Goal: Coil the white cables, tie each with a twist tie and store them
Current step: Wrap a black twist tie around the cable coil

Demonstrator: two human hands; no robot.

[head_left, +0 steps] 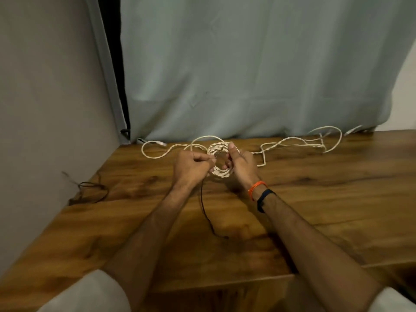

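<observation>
A coiled white cable is held upright just above the wooden table, near its back edge. My right hand grips the coil's right side, thumb on top and fingers through the ring. My left hand pinches a thin black twist tie at the coil's left side; the tie trails down onto the table toward me. The cable's loose end loops away to the left. A second white cable lies uncoiled at the back right.
A few more dark twist ties lie in a tangle at the table's left edge by the grey wall. A pale curtain hangs right behind the table's back edge. The table's front edge runs near my elbows.
</observation>
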